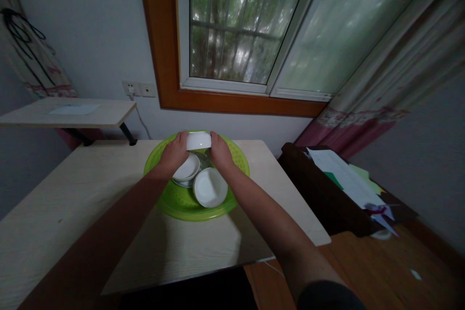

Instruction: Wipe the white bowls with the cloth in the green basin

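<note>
Cropped forearms [269,213] end in hands [175,151] [221,151] clasping a partly hidden white bowl [198,140].

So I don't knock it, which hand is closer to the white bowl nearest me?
Right. Your right hand is just beyond the white bowl, slightly to its right; your left hand is farther off, beyond it and to the left.

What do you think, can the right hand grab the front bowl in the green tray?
Probably not just now: the right hand and left hand grip the held bowl. Otherwise the way looks free, with nothing covering the front bowl.
</note>
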`<state>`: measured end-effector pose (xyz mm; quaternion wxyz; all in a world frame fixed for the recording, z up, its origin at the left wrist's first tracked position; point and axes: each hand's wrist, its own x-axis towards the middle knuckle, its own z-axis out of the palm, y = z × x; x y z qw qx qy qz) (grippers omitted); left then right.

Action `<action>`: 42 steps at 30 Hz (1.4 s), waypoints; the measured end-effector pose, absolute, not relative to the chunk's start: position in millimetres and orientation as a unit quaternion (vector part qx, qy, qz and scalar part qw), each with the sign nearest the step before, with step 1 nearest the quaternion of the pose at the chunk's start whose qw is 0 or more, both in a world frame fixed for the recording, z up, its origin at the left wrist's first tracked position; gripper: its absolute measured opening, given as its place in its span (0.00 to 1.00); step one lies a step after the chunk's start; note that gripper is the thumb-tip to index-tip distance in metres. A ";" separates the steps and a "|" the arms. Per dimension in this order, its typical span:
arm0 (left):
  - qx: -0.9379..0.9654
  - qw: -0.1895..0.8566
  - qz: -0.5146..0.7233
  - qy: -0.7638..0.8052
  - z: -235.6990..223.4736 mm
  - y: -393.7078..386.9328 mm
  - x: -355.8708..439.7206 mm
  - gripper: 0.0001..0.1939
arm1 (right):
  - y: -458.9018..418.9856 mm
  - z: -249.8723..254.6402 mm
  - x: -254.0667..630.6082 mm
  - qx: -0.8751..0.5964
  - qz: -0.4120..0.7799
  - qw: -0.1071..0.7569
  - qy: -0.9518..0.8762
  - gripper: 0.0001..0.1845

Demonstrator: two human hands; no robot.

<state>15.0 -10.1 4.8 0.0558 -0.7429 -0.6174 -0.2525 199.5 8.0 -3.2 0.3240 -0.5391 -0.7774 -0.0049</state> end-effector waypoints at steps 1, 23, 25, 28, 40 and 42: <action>-0.741 0.056 -0.257 -0.618 4.6 -9.1 13.4 0.24 | 8.0 -3.7 198.9 -0.535 -0.005 0.330 -0.778 0.23; -0.755 0.064 -0.261 -0.599 10.2 -9.6 7.0 0.22 | -17.1 16.8 186.9 -0.397 -0.024 0.416 -0.818 0.23; -0.750 0.065 -0.264 -0.603 10.2 -9.2 5.8 0.23 | -9.2 12.2 190.9 -0.426 -0.006 0.437 -0.792 0.21; -0.746 0.062 -0.266 -0.607 10.0 -8.8 4.7 0.23 | 1.6 5.4 196.5 -0.444 0.028 0.453 -0.772 0.21; -0.778 0.098 -0.191 -0.590 15.4 -15.5 12.5 0.19 | -0.3 7.8 197.5 -0.403 0.036 0.476 -0.781 0.10; -0.781 0.100 -0.185 -0.588 16.0 -16.4 13.2 0.18 | -1.7 8.9 196.1 -0.386 0.030 0.476 -0.790 0.10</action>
